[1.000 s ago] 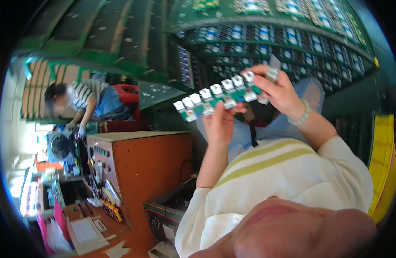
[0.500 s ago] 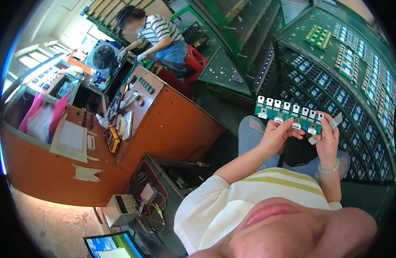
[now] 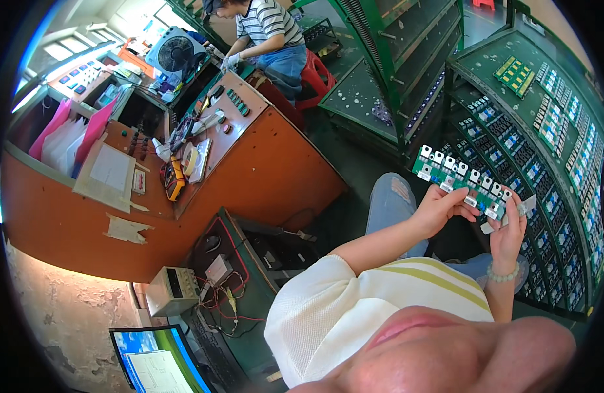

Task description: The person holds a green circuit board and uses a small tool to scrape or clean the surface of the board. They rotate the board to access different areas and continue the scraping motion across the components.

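Circuit strip: a long green board strip (image 3: 464,183) carrying a row of white square parts and small blue parts lay right of centre in the frame, slanting down from upper left to lower right, held in the air over the person's lap.
Left hand: the left hand (image 3: 441,209) gripped the strip from below near its middle, thumb and fingers curled and pinching the lower edge.
Right hand: the right hand (image 3: 508,230) closed on the strip's lower right end, fingers bent around it; a small pale piece (image 3: 526,206) stuck out just beside its fingertips, and whether it was joined to the strip could not be told.
Bracelet: a pale beaded bracelet (image 3: 503,275) sat on the right wrist.
Clothing: white top with yellow-green stripes (image 3: 380,295) at lower centre, blue jeans (image 3: 391,200) beneath the strip.
Racks: green shelves (image 3: 544,131) filled the right side of the frame, lined with many similar small boards in rows.
Bench: an orange-brown bench (image 3: 262,170) with a sloped panel of switches stood at centre left, with a yellow meter (image 3: 174,178) on it.
Lower left: a grey box instrument (image 3: 172,290) with loose wires, and a lit screen (image 3: 159,357).
Other person: someone in a striped shirt (image 3: 266,19) sat on a red stool (image 3: 315,78) at the top of the frame, near a fan (image 3: 175,51).
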Action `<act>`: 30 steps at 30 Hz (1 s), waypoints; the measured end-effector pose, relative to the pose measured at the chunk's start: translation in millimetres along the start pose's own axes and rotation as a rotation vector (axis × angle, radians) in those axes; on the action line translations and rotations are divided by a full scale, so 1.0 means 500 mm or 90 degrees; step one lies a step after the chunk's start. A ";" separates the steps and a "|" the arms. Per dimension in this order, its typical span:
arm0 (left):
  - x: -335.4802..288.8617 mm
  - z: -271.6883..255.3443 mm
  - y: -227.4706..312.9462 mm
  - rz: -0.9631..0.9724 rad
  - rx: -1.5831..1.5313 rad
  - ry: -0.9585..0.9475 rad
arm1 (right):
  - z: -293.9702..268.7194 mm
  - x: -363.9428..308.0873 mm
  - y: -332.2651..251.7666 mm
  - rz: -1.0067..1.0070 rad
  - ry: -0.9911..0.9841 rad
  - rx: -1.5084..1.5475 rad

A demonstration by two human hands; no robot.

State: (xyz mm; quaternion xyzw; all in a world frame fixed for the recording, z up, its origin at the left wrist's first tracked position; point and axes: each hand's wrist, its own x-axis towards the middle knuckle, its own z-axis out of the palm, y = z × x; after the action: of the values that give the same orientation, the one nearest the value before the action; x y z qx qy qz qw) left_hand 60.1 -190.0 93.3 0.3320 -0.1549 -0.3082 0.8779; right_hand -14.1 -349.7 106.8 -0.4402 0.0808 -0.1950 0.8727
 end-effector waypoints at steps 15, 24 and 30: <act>-0.001 -0.007 0.005 0.005 -0.009 0.002 | 0.008 0.000 -0.001 0.016 -0.010 -0.025; -0.007 -0.017 0.004 0.004 0.000 0.013 | 0.014 0.000 0.006 0.024 -0.015 -0.005; -0.006 -0.018 0.004 -0.008 0.013 0.015 | 0.010 -0.003 0.012 0.049 -0.025 0.025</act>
State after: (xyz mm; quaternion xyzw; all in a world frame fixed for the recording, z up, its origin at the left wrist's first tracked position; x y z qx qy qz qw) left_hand 63.1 -182.6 87.8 0.3456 -0.1460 -0.3082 0.8742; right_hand -12.1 -342.1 104.8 -0.4232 0.0768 -0.1541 0.8895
